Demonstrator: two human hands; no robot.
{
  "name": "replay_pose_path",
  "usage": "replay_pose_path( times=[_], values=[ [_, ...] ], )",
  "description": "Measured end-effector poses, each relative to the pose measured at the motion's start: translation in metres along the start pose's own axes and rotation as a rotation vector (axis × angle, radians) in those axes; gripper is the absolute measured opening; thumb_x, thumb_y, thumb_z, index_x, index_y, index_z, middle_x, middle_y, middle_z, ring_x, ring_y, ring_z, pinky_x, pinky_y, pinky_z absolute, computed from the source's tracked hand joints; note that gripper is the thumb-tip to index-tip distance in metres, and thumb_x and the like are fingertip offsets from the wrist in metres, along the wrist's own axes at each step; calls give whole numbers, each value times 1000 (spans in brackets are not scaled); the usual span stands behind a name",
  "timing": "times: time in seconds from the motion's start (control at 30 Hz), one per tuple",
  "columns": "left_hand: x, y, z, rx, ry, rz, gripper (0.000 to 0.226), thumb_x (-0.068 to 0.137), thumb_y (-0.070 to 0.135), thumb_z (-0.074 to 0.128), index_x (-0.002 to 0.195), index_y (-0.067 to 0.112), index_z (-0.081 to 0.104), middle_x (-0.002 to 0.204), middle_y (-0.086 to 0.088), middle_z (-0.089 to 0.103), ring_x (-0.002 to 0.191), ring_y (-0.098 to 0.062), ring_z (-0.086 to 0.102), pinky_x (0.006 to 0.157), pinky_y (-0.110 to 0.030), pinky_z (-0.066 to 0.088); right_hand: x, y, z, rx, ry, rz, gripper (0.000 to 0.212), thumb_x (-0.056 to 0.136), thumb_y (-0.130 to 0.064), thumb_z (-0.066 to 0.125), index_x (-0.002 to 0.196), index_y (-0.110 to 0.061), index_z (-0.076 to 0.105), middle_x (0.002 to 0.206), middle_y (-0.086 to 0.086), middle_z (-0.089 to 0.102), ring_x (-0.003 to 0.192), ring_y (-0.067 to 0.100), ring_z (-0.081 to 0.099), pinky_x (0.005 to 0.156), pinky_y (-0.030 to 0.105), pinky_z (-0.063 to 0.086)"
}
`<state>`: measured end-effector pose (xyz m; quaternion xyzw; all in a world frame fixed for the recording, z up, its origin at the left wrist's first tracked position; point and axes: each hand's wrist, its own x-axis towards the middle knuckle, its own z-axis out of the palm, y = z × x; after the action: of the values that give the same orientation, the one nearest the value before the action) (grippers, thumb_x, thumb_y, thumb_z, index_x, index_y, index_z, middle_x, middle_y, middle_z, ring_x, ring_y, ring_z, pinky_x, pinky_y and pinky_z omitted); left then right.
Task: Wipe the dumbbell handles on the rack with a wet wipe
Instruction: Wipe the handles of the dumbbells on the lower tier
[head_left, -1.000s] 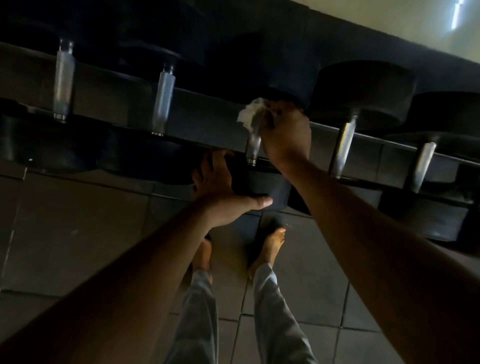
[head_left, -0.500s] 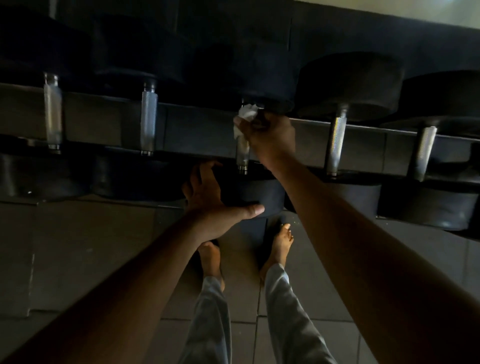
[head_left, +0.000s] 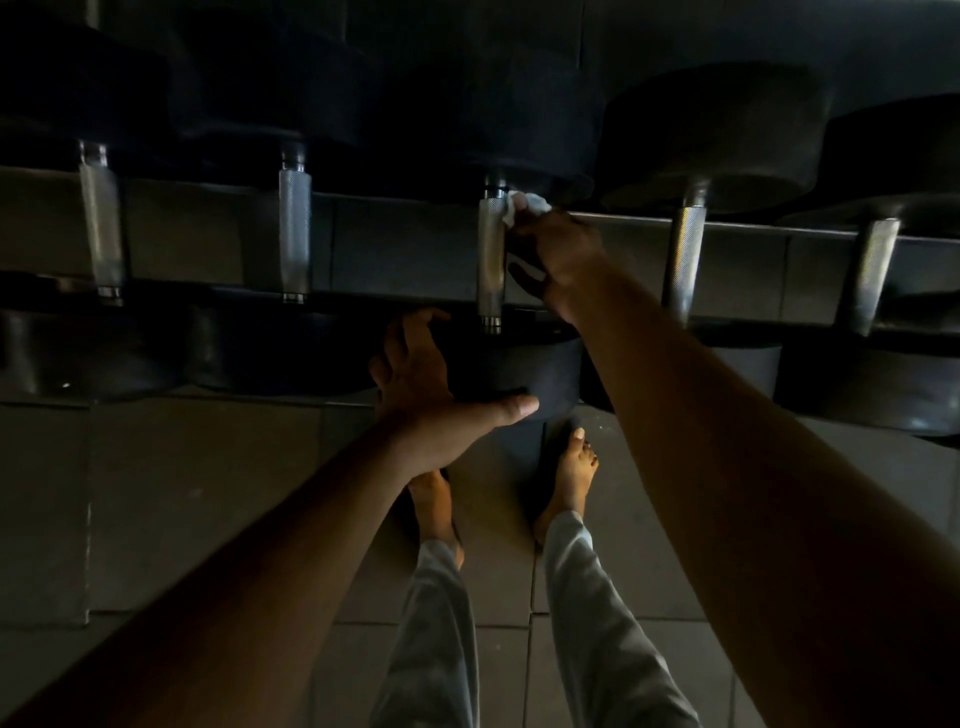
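Dark rack carrying black round-headed dumbbells. Left hand grips the near head of the middle dumbbell; right hand clutches a crumpled white wet wipe, touching the adjacent knurled steel handle.

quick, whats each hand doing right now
Left hand: fingers curled round the near dumbbell head.
Right hand: grip on the wet wipe, beside the handle.
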<state>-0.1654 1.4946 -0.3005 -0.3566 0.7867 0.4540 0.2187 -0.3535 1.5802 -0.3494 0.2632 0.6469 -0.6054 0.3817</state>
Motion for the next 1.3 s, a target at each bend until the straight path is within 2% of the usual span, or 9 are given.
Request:
replay_pose_path(
  times=[0.17, 0.3, 0.4, 0.53, 0.67, 0.83, 0.97, 1.1, 1.3],
  values=[
    [0, 1, -1, 0, -5, -5, 121, 57, 57, 99, 151, 36, 25, 161, 8, 19, 148, -24, 19, 113, -52, 41, 6, -5, -12, -228, -27, 29, 19, 97, -37, 68, 108, -21, 70, 103, -1, 74, 101, 15, 71, 80, 31, 58],
    [-1, 1, -2, -13, -10, 4, 119, 60, 54, 99, 151, 35, 25, 160, 8, 19, 147, -23, 20, 115, -51, 39, 5, -5, -28, -542, -138, 94, 5, 98, -18, 64, 97, -21, 67, 96, -1, 71, 93, 13, 65, 90, 35, 54],
    [-1, 1, -2, -31, -12, 3, 122, 60, 52, 100, 153, 37, 23, 161, 7, 19, 148, -22, 19, 112, -46, 37, 1, -6, -34, -761, -202, 80, 9, 94, -13, 69, 102, -17, 71, 88, 0, 68, 80, 11, 59, 82, 32, 51],
    [0, 2, -1, -33, -9, -12, 126, 60, 51, 100, 155, 38, 20, 165, 6, 17, 151, -23, 17, 108, -42, 35, -3, -2, -32, -1091, -236, 10, 38, 86, -33, 82, 117, -14, 74, 113, 7, 72, 103, 22, 68, 99, 44, 56],
    [0, 2, -2, -32, -16, -17, 127, 60, 52, 100, 156, 39, 19, 165, 7, 16, 151, -23, 18, 109, -44, 35, -5, -6, -36, -1225, -255, -46, 39, 87, -37, 79, 120, -18, 73, 114, 5, 70, 105, 22, 65, 101, 42, 53],
    [-1, 3, -1, -24, 0, -5, 121, 60, 52, 100, 152, 38, 23, 161, 9, 19, 147, -21, 20, 110, -44, 38, -19, -26, -29, -1366, -189, -508, 47, 88, -67, 66, 90, -21, 77, 85, -3, 72, 82, 13, 67, 68, 25, 48],
    [-2, 3, -1, -38, 1, -4, 118, 60, 52, 100, 149, 40, 24, 160, 11, 18, 146, -18, 20, 115, -49, 39, -29, -32, -9, -1341, 43, -1011, 43, 93, -72, 53, 119, -45, 73, 99, -11, 76, 91, 11, 71, 78, 29, 52],
    [-1, 2, 0, -61, 5, -10, 117, 59, 50, 101, 148, 42, 24, 160, 12, 17, 147, -18, 18, 116, -50, 39, -25, -31, 2, -1668, 54, -1079, 40, 105, -56, 41, 132, -39, 65, 118, 1, 72, 106, 26, 68, 80, 32, 43],
    [0, 0, 0, -81, -12, 0, 123, 59, 50, 101, 152, 38, 21, 161, 9, 16, 147, -20, 19, 115, -49, 39, -24, -31, 7, -1755, -39, -1081, 39, 108, -49, 33, 130, -37, 63, 111, 5, 72, 97, 28, 69, 80, 34, 52]
  ],
)
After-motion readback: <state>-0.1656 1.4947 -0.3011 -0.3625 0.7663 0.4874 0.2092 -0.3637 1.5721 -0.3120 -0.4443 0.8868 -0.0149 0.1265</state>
